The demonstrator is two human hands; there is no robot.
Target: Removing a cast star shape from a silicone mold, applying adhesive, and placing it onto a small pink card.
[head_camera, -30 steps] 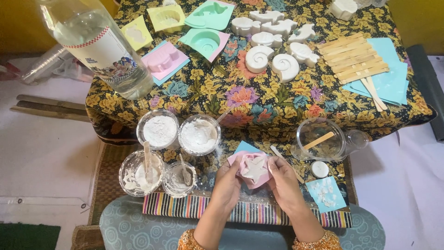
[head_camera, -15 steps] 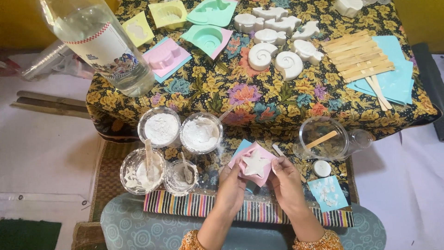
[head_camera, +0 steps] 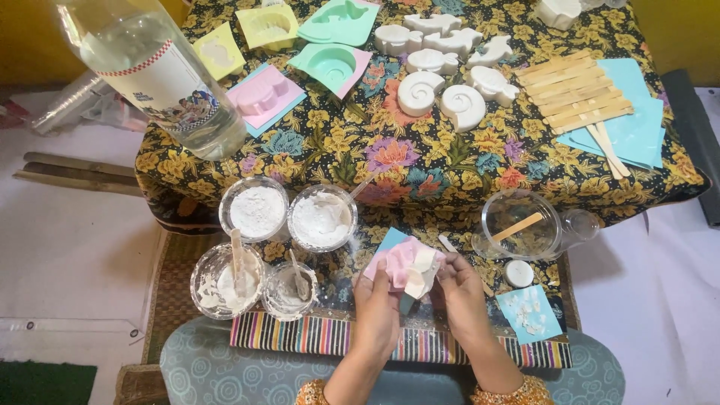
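My left hand (head_camera: pixel 379 300) grips the pink mould (head_camera: pixel 396 262). My right hand (head_camera: pixel 459 289) pinches the white cast (head_camera: pixel 421 271) in it, above the table (head_camera: pixel 390 150)

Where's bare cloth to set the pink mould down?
Free: the floral cloth between the pink mould in both hands, the white shell casts and the bottle. Crowded: the powder cups by the left hand; the clear cup near the right hand.
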